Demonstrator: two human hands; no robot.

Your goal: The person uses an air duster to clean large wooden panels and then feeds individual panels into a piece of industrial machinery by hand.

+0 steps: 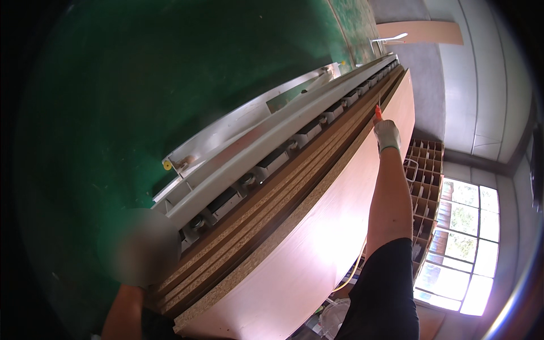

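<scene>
My right arm reaches far forward along a stack of long particle boards (283,195) with rough chip edges. My right hand (387,135), in a pale work glove, is closed on a slim orange-handled tool (378,112) with a thin tip. The tool is at the far part of the boards' edges, by the outermost board's smooth pale pink face (309,249). At the near end of the stack my left hand (144,249) shows only as a grey blur, so its fingers cannot be made out.
Left of the boards runs a long pale metal frame (243,170) with a row of rollers and blocks, above a green floor (141,73). A wooden rack of small compartments (425,187) and a bright window (462,243) are on the right. Below the boards is a yellow hose (343,285).
</scene>
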